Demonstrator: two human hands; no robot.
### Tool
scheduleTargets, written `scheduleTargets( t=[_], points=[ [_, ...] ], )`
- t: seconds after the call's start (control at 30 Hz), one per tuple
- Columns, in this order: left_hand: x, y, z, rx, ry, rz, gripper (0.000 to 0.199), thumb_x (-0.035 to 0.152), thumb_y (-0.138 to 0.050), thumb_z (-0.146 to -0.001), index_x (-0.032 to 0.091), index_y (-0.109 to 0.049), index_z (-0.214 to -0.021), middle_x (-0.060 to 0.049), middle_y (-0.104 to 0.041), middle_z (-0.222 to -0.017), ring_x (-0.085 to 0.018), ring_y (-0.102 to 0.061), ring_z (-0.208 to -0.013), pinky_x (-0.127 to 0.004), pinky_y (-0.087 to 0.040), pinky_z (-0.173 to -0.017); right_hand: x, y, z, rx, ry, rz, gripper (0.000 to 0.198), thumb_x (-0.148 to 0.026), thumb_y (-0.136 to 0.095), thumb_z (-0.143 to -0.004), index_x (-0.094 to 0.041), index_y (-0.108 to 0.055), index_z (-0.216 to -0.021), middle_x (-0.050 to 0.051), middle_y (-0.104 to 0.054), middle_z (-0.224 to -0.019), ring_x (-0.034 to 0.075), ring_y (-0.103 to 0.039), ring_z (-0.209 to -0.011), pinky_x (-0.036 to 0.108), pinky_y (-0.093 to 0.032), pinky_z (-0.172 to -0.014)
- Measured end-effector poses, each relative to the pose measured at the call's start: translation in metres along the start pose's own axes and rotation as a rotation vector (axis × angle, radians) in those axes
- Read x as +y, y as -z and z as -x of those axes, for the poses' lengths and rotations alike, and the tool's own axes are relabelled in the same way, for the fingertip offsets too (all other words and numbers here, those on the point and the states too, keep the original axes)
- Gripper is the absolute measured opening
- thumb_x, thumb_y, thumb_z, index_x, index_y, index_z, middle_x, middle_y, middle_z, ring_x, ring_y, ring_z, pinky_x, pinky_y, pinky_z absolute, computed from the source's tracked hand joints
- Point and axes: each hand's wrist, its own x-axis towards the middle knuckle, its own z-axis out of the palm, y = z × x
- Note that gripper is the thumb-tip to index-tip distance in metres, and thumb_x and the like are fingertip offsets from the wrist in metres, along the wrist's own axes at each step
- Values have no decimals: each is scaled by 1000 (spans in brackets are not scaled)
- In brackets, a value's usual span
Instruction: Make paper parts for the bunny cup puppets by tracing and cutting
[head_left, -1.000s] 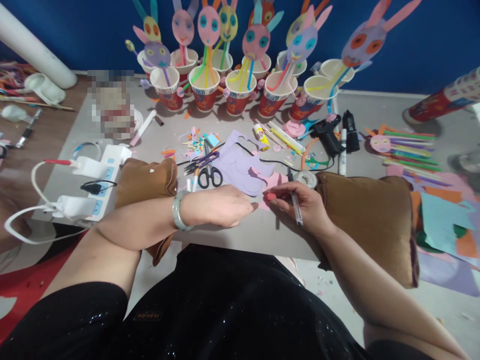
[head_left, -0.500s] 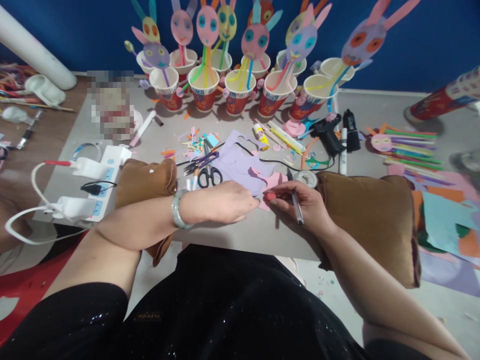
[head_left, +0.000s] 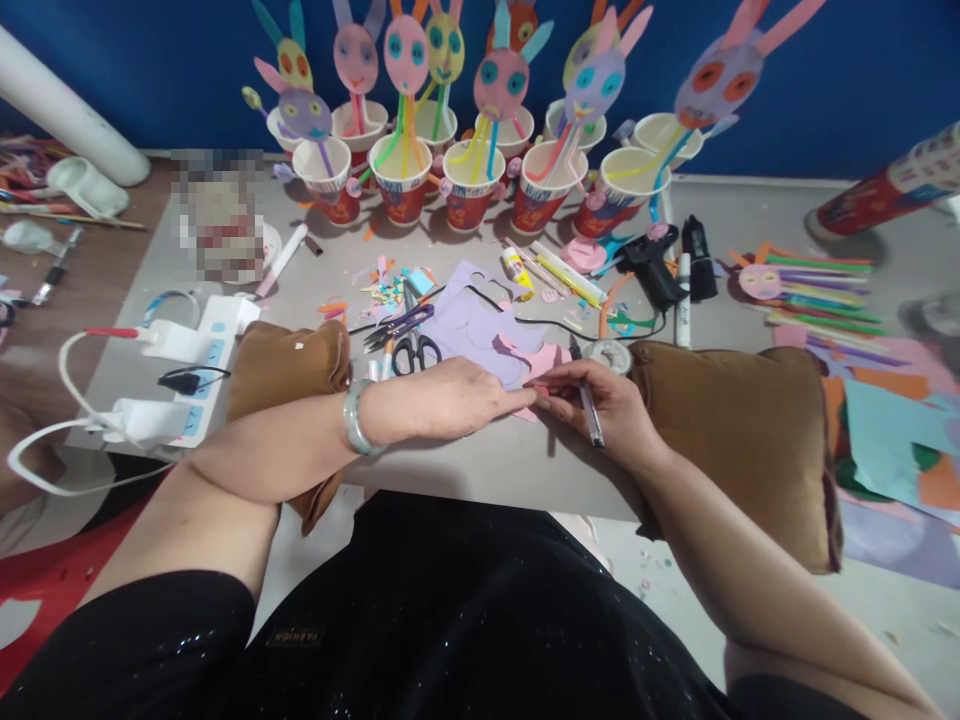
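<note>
My right hand point(head_left: 611, 405) is closed around a pen point(head_left: 591, 412) with a clear barrel, which slants down across the fingers. Between its thumb and index finger it also pinches a small red piece point(head_left: 543, 393). My left hand point(head_left: 442, 400) comes in from the left, its index fingertip touching the red piece. The other left fingers are curled under, and what they hold, if anything, is hidden. Just beyond the fingertips lie a pink paper scrap point(head_left: 536, 355) and cut purple paper point(head_left: 472, 325). Black-handled scissors point(head_left: 417, 353) and purple thread snips point(head_left: 400, 326) rest beside the purple paper.
Paper cups point(head_left: 405, 190) with rabbit-faced figures stand along the back. A glue gun point(head_left: 654, 268), a glue stick point(head_left: 517, 272) and a tape roll point(head_left: 609, 356) lie nearer. Brown cushions point(head_left: 739, 440) flank my arms. A power strip point(head_left: 214, 365) sits at left, coloured paper point(head_left: 892, 435) at right.
My left index finger has stretched out to the right and now meets the red piece in my right hand. The right hand keeps its hold, almost still. The view has shifted slightly.
</note>
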Motion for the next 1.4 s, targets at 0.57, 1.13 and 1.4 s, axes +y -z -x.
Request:
scheduleTargets(
  t=[0.57, 1.13, 1.4],
  points=[
    [-6, -5, 5, 27, -61, 65, 55, 12, -37, -100, 16, -37, -155, -4, -68, -80, -17, -60, -67, -29, -36, -60, -10, 5, 9, 226, 96, 37, 27, -48, -61, -98, -29, -69, -116, 8, -78, -96, 25, -74, -85, 42, -61, -78],
    [-9, -8, 5, 26, -33, 120, 51, 18, -38, -104, 21, -41, -155, -7, -73, -95, -18, -65, -79, -28, -39, -68, -28, -13, 38, -108, 688, 759, 15, -14, -53, -95, -21, -61, -104, 2, -67, -71, 17, -60, -57, 30, -50, -54],
    [-8, -5, 5, 6, -29, 107, 53, 18, -37, -104, 18, -39, -157, -9, -74, -100, -20, -66, -82, -30, -41, -70, -19, -16, 38, -102, 636, 871, 14, -13, -52, -96, -19, -60, -106, 3, -67, -75, 16, -58, -58, 29, -46, -55]
  ],
)
